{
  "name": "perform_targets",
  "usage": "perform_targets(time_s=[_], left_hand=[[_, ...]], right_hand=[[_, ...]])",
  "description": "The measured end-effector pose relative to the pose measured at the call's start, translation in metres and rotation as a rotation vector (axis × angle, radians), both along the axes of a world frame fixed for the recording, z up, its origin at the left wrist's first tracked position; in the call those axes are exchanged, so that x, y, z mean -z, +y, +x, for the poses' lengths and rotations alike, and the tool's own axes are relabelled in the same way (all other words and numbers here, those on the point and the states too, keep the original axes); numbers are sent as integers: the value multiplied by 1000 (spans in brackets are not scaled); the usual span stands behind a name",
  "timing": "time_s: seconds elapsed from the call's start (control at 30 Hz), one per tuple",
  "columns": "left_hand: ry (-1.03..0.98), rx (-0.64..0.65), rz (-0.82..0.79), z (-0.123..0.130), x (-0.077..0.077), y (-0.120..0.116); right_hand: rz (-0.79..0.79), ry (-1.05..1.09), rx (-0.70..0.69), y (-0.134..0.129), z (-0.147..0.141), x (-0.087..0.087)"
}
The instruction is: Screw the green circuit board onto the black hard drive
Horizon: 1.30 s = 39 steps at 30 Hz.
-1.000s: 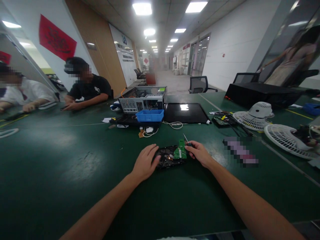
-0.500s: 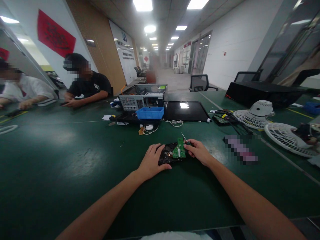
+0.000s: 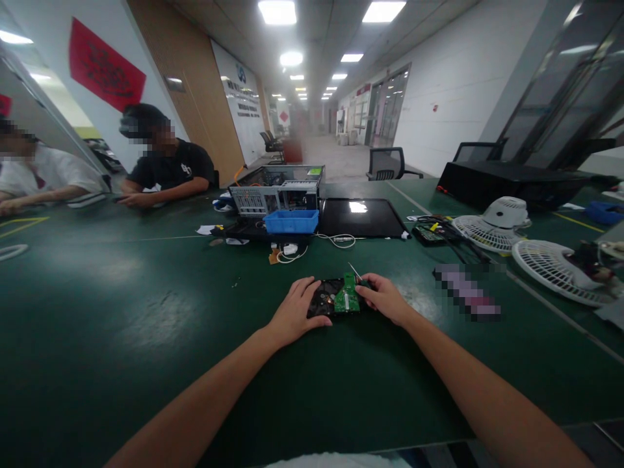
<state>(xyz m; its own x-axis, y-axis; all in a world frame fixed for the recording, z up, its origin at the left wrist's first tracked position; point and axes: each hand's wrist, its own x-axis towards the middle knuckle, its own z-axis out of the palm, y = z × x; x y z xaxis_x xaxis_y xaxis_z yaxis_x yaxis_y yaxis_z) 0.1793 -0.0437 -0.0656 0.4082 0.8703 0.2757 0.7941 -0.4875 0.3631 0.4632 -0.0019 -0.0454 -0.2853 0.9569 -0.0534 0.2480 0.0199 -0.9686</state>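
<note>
A black hard drive lies flat on the green table in front of me, with a green circuit board on its right part. My left hand grips the drive's left end, thumb along the near edge and fingers over the far side. At the drive's right end is my right hand, its fingers closed on a screwdriver. The thin metal shaft points up and left, away from the board; the handle is mostly hidden in the hand. The right fingertips are at the board's right edge, and whether they touch it I cannot tell.
Beyond the drive stand an open computer case, a blue bin and a flat black screen panel. White cables lie before them. To the right are fan parts and a blurred-out pinkish object. Two people sit at left.
The circuit board has turned slightly and sits more squarely over the drive's right end. My right hand and the screwdriver have shifted a little left. My left hand keeps its grip.
</note>
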Motion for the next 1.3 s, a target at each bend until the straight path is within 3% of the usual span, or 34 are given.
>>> perform_targets(time_s=[0.2, 0.37, 0.67, 0.87, 1.0, 1.3], left_hand=[[97, 94, 162, 24, -12, -13], [82, 155, 248, 43, -12, -9], [67, 216, 297, 35, -6, -11], [78, 232, 257, 36, -8, -11], [76, 237, 213, 37, -9, -10], [58, 170, 254, 37, -6, -14]], right_hand=[[94, -84, 6, 1, -2, 5], [225, -181, 29, 6, -3, 18], [319, -330, 7, 3, -2, 11], [324, -423, 112, 5, -8, 9], [322, -477, 83, 9, -13, 9], [307, -510, 99, 10, -11, 12]])
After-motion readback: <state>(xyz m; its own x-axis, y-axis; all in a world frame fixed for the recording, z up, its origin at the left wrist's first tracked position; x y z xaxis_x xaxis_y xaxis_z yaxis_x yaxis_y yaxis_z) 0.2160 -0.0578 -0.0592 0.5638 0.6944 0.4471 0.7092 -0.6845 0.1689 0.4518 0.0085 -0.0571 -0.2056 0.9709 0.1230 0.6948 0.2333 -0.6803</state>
